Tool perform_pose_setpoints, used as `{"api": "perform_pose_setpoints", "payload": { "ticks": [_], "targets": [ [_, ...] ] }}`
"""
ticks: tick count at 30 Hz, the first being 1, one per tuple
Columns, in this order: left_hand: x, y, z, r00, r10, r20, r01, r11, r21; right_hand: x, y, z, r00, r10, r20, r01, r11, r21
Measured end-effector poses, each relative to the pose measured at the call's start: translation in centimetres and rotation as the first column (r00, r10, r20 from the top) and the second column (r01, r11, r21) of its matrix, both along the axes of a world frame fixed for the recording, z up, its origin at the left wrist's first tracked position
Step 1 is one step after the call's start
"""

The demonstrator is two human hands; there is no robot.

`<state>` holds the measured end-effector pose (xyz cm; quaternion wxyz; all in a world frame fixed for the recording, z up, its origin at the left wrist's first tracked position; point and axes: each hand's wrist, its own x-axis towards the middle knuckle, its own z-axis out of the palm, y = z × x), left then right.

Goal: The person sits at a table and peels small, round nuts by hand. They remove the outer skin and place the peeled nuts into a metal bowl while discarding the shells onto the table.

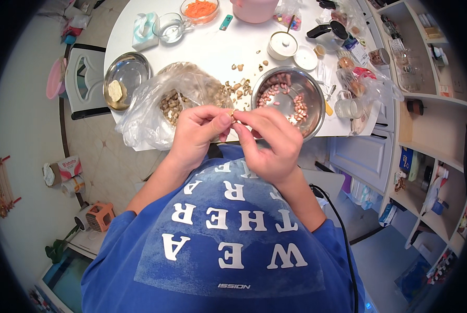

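My left hand and my right hand meet at the table's near edge. Between their fingertips they pinch a small peanut pod, mostly hidden by the fingers. Just beyond my left hand a clear plastic bag lies spread wide, with unshelled peanuts inside. A stainless steel bowl stands beside my right hand and holds shelled pink peanut kernels. Broken peanut shells are scattered on the tabletop between bag and bowl.
On the white table are a metal plate with a pale lump, a tissue box, a glass cup, shredded carrot in a bowl, and a lidded white pot. A glass mug stands near the right edge.
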<state>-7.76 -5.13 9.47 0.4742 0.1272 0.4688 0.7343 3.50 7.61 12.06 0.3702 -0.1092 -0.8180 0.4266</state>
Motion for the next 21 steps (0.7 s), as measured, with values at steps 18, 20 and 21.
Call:
{"api": "perform_pose_setpoints", "payload": {
  "ticks": [18, 20, 21],
  "targets": [
    [0.06, -0.12, 0.08, 1.000, 0.010, -0.021, -0.011, 0.999, -0.033, 0.26, 0.39, 0.63, 0.989, 0.047, 0.138, -0.044, 0.999, -0.025],
    [0.01, -0.09, 0.07, 1.000, 0.007, -0.012, -0.008, 0.999, -0.033, 0.10, 0.48, 0.13, 0.995, 0.052, 0.085, -0.053, 0.999, 0.013],
    [0.01, -0.06, 0.09, 1.000, 0.009, -0.009, -0.010, 0.999, -0.035, 0.08, 0.47, 0.08, 0.995, 0.051, 0.080, -0.052, 0.999, 0.005]
  ]
}}
